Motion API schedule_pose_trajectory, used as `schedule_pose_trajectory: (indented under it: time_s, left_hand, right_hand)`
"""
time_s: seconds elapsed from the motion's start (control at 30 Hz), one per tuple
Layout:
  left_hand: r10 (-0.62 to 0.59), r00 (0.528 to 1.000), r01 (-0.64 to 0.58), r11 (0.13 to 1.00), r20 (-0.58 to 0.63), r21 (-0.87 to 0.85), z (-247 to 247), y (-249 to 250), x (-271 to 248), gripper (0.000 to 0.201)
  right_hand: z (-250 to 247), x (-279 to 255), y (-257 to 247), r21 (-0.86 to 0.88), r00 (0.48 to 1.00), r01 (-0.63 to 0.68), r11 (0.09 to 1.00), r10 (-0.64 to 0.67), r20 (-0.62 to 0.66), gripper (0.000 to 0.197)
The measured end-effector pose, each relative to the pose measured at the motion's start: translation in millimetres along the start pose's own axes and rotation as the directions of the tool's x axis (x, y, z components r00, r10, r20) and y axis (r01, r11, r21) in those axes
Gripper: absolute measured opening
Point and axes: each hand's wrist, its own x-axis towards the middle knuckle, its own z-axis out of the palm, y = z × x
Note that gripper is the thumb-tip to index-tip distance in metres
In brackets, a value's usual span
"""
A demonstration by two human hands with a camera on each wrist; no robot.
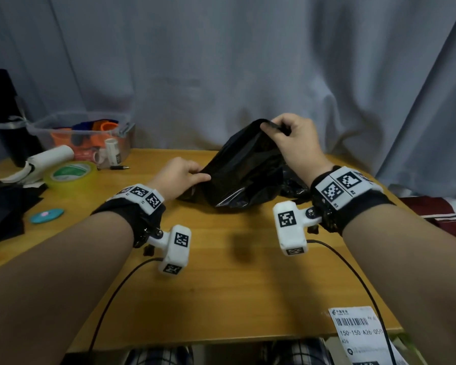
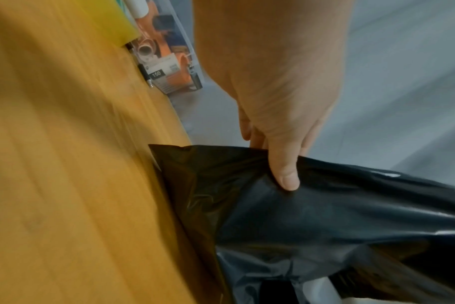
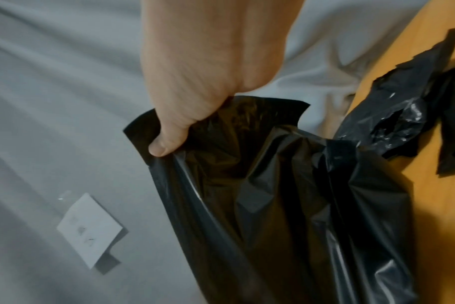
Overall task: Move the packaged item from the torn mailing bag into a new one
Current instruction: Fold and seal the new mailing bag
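A black plastic mailing bag [image 1: 244, 167] stands bulging on the wooden table [image 1: 221, 285], held up between both hands. My left hand [image 1: 181, 175] pinches its left edge, thumb [image 2: 286, 174] on the black film [image 2: 325, 216]. My right hand [image 1: 292, 138] grips the bag's top edge [image 3: 221, 115] and lifts it, thumb [image 3: 166, 144] over the rim. A crumpled, torn black bag [image 3: 403, 115] with ragged strips lies on the table just right of the held bag [image 1: 294, 184]. The packaged item is hidden; I cannot tell where it is.
A clear bin [image 1: 84, 133] of orange and white parts, a green tape roll [image 1: 70, 175], a white roll [image 1: 50, 156] and a pen [image 1: 119, 167] sit at the back left. Black material [image 1: 3, 206] lies at the left edge. A shipping label [image 1: 361, 335] lies at the front right.
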Motion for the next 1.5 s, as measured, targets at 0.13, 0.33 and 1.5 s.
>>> schedule_pose_trajectory:
  time_s: [0.13, 0.33, 1.5]
  left_hand:
    - [0.112, 0.991, -0.120, 0.986, -0.076, -0.114, -12, 23, -4, 0.030]
    - [0.141, 0.918, -0.219, 0.959, -0.370, -0.181, -31, 63, -11, 0.029]
    - [-0.238, 0.832, 0.084, 0.947, -0.500, -0.311, -22, -25, -29, 0.031]
  right_hand:
    - [10, 5, -22, 0.044, 0.996, 0.091, 0.995, -0.092, 0.015, 0.016]
    - [19, 5, -50, -0.062, 0.976, 0.196, 0.979, -0.188, 0.109, 0.014]
    - [58, -51, 24, -0.157, 0.949, -0.296, 0.942, 0.272, -0.159, 0.030]
